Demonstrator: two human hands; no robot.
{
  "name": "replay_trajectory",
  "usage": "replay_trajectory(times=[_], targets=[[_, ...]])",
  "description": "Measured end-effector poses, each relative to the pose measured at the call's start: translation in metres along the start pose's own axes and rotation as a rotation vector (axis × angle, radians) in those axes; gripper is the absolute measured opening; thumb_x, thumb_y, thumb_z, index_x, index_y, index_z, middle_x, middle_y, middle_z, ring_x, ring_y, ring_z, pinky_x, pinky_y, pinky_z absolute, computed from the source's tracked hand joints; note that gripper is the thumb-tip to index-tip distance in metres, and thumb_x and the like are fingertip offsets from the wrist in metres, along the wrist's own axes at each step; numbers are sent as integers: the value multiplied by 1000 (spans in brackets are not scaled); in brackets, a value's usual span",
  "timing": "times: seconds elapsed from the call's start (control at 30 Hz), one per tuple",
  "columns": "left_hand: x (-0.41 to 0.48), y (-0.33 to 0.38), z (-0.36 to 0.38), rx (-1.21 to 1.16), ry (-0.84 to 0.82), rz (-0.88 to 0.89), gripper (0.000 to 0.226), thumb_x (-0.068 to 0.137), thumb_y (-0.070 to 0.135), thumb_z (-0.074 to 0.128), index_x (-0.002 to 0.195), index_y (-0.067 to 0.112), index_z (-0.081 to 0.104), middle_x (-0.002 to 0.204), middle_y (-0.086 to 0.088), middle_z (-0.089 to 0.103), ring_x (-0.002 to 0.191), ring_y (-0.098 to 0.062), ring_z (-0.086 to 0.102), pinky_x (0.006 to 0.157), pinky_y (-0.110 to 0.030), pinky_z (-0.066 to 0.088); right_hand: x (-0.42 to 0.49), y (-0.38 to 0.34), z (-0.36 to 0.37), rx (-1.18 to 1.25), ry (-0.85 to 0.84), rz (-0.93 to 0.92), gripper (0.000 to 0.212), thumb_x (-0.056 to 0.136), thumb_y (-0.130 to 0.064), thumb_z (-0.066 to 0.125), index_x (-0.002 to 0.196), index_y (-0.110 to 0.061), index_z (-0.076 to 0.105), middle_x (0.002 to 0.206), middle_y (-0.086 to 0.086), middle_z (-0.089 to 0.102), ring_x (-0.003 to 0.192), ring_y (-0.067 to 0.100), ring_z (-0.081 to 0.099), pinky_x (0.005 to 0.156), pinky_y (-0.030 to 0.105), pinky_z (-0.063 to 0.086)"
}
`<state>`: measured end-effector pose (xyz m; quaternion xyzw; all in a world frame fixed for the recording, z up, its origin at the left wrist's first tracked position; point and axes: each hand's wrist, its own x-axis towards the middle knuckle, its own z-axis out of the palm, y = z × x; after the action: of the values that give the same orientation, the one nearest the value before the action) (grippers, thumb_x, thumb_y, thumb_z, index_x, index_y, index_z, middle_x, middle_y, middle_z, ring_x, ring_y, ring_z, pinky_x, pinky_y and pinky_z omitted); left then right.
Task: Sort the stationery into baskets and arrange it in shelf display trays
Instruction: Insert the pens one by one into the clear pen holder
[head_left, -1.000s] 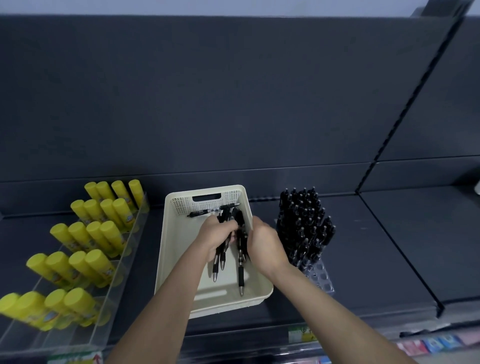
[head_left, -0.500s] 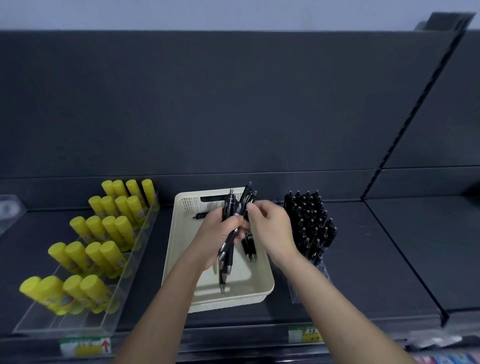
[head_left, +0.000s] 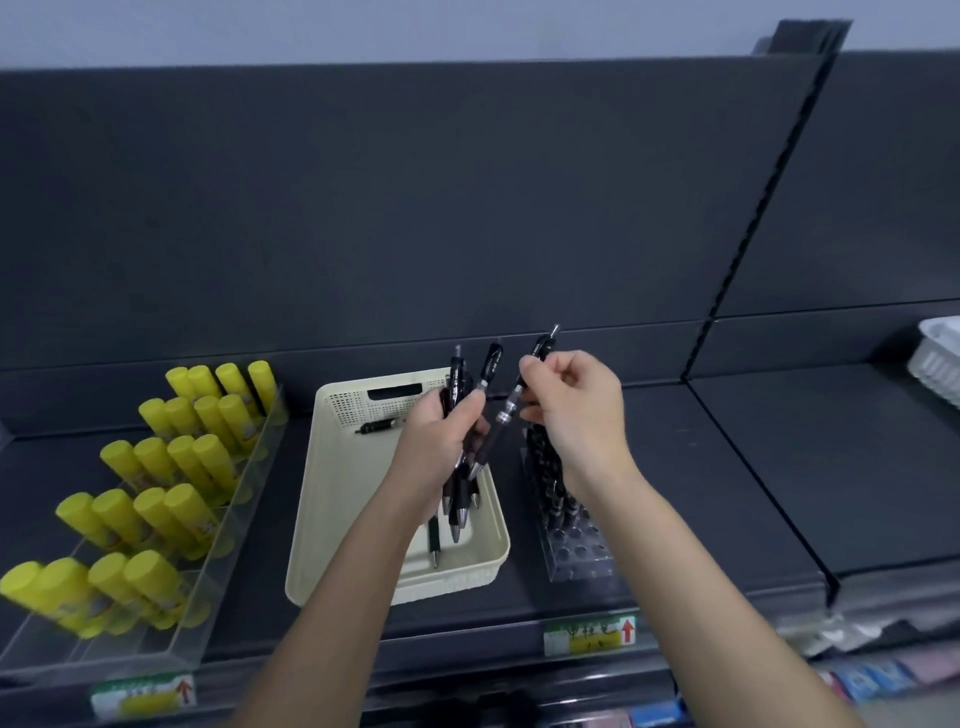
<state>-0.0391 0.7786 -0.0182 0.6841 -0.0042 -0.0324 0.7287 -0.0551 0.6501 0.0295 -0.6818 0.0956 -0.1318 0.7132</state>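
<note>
The left hand (head_left: 436, 441) is closed round a bunch of black pens (head_left: 460, 483), held over the cream basket (head_left: 311, 499) with their tips hanging down toward its floor. The right hand (head_left: 576, 410) pinches a single pen (head_left: 511, 402) between thumb and fingertips near its upper half. That pen runs on a slant: its clicker end points up and away to the right, and its tip runs down and left, close against the bunch — whether it has come clear of the left fingers I cannot tell.

What matters is where it has to go. The clear pen tray (head_left: 576, 551) sits just beside the basket on its right, almost straight below the right hand, so that hand is plainly the nearer one. The tray's far rows are already packed with standing pens (head_left: 545, 467); the open holes are in the near rows, below the right wrist. As I judge it, the pen must swing from its slant to upright, tip down, and come back toward the person — not forward — to find an empty hole.

A couple of loose pens (head_left: 376, 427) lie in the basket.
</note>
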Motion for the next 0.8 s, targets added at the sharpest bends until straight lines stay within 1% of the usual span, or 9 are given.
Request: replay_trajectory(times=[0.07,0.2,0.33,0.4,0.47,0.53,0.6,0.7,0.8], targets=[[-1,-1,6,14,18,-5,25,96,25,55,80,5,51,54,5,54,45,-11,46,45,-27,40,1,-5,-11,19,29,-21,17,87,-13,60,72,-10,52,72,4,62,62,11,59,55,18,51],[-7,-2,14,-19,46,-24,23,95,26,56,83,8,49,63,0,56,47,-11,45,44,-24,38,-1,-4,-40,16,86,-50,19,81,-9,54,64,-15,52,72,1,68,62,10,58,55,21,50],[-16,-7,22,-40,13,-56,13,96,23,53,87,14,53,65,2,58,48,-8,46,43,-21,38,-9,15,-70,-59,117,-63,16,84,-16,57,69,-13,52,67,0,55,61,11,50,55,18,47],[-21,-10,25,-88,15,-87,9,96,19,52,88,15,54,67,3,60,50,-7,47,43,-20,38,-11,24,-81,-121,143,-96,19,88,-19,59,71,-12,54,63,-3,54,61,13,54,54,17,47],[-23,-12,27,-137,29,-100,8,96,16,52,89,13,53,66,3,61,51,-8,48,43,-20,38,-13,31,-90,-233,163,-140,18,89,-20,60,72,-16,57,63,-7,60,64,15,61,58,17,47],[-26,-14,27,-156,42,-101,8,96,16,53,89,12,54,65,3,62,51,-8,49,42,-19,38,-14,37,-95,-363,167,-188,15,89,-20,60,74,-24,59,68,-9,64,70,12,64,61,13,45],[-28,-17,27,-154,47,-93,9,95,20,55,89,13,54,65,4,63,50,-8,49,41,-19,38,-16,41,-97,-448,155,-235,14,88,-17,61,78,-26,61,71,-12,65,70,2,63,60,5,43],[-31,-21,27,-153,49,-79,12,95,24,57,91,13,55,67,3,63,49,-8,47,42,-19,37,-18,47,-97,-519,129,-284,10,89,-15,62,87,-24,64,74,-17,63,71,-4,60,63,1,41],[-31,-22,28,-172,55,-86,11,94,22,58,95,11,57,68,2,62,51,-8,46,42,-19,37,-19,54,-96,-600,95,-325,8,89,-11,62,92,-16,68,75,-12,63,72,-3,59,65,0,40]])
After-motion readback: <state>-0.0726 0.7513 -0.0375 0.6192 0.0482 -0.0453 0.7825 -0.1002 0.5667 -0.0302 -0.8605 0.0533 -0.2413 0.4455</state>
